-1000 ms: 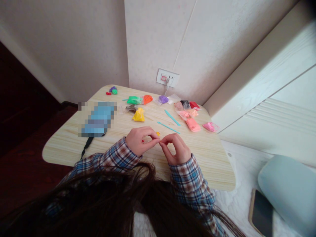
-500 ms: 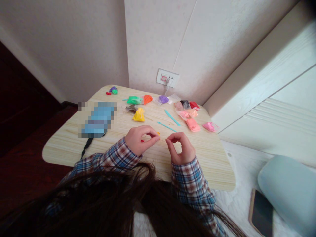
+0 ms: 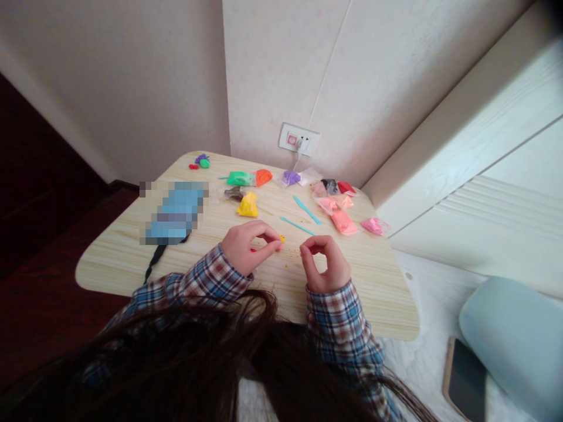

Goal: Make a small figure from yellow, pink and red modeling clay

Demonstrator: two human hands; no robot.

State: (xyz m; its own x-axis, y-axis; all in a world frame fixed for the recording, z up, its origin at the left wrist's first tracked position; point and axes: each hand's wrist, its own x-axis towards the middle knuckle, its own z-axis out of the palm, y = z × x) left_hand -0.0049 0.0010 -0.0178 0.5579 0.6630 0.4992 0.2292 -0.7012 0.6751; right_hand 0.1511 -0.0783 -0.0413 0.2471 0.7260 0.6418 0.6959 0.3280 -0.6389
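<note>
My left hand [image 3: 246,247] rests on the pale wooden table [image 3: 132,258], fingers curled in a pinch beside a tiny yellow bit of clay [image 3: 282,238]; a speck of red shows under the palm. My right hand [image 3: 324,264] is a little to the right, thumb and forefinger pinched together on something too small to make out. Small yellow crumbs lie on the table between the hands. Both arms wear plaid sleeves. My dark hair covers the lower part of the view.
Bagged clay lies along the table's far side: green [image 3: 238,178], orange [image 3: 263,176], yellow [image 3: 247,205], purple [image 3: 291,177], pink [image 3: 343,223]. Two teal modelling tools [image 3: 307,209] lie near them. A blurred blue object [image 3: 176,212] sits left; a phone [image 3: 466,381] lies on the bed right.
The two hands, fingertips touching a second ago, have drawn apart. My right hand moved right and slightly back; my left hand stayed almost in place.
</note>
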